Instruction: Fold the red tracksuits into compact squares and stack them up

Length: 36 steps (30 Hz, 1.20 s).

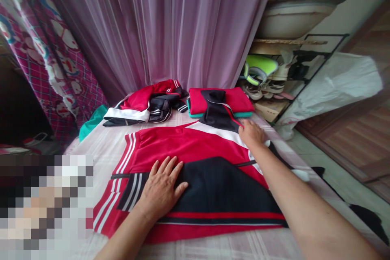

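Observation:
A red, white and black track jacket [179, 144] lies spread on the cloth-covered table, its white-striped hem toward the left. One dark sleeve [219, 189] is laid across the red body, its striped cuff at the left. My left hand [163, 185] rests flat on this sleeve near the cuff, fingers spread. At the far right side of the jacket, my right hand [252, 133] has its fingers closed on the other dark sleeve [221, 118], along its red piping. That sleeve reaches back onto a folded stack. The right fingertips are partly hidden.
Behind the jacket are a folded red and teal stack [240, 99] and a loose pile of red, black and white clothes [137, 103]. A purple curtain [189, 28] hangs beyond the table [100, 146]. To the right stands a shoe rack [317, 63] beside a white plastic bag [338, 85].

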### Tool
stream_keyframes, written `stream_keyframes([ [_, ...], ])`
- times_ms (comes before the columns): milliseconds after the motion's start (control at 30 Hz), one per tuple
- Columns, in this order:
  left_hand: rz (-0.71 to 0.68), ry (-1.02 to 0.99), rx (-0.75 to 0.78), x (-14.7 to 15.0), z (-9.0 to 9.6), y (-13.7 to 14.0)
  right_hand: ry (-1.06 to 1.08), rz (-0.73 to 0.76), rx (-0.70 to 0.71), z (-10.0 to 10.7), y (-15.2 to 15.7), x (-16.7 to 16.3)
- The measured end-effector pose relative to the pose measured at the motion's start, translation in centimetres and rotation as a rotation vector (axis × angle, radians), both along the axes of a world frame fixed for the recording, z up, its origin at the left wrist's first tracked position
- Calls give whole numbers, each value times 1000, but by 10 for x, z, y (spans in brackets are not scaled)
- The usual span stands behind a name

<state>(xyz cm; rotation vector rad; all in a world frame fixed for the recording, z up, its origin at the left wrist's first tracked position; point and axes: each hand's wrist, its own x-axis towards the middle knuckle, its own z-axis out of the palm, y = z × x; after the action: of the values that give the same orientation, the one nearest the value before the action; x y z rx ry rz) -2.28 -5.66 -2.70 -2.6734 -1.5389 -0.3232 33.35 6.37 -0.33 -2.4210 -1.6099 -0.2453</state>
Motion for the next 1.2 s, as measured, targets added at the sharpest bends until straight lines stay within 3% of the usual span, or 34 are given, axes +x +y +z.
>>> stream_keyframes([
  [100,5,2,3,2,2,-1,-65,255,81,10,0,-24],
  [200,8,-1,7,2,2,-1,-99,491,25,20,10,-56],
  [267,11,-7,4,2,1,-2,-120,551,-50,25,22,-77],
  [400,22,-21,-17,3,1,-4,-161,537,-242,28,52,-104],
  [500,34,-22,-63,3,4,-5,-171,515,-298,27,69,-114],
  [700,52,-41,-152,3,7,-5,-91,275,-130,16,88,-120],
  [800,55,-55,-176,4,8,-5,-37,222,-144,7,91,-125],
  [933,51,-91,-198,5,14,-7,4,230,-163,-3,89,-129],
  [1033,60,-167,-171,1,27,-4,-10,328,-140,-8,84,-124],
  [1200,186,-255,-106,-32,58,40,-50,474,-83,-19,79,-110],
])
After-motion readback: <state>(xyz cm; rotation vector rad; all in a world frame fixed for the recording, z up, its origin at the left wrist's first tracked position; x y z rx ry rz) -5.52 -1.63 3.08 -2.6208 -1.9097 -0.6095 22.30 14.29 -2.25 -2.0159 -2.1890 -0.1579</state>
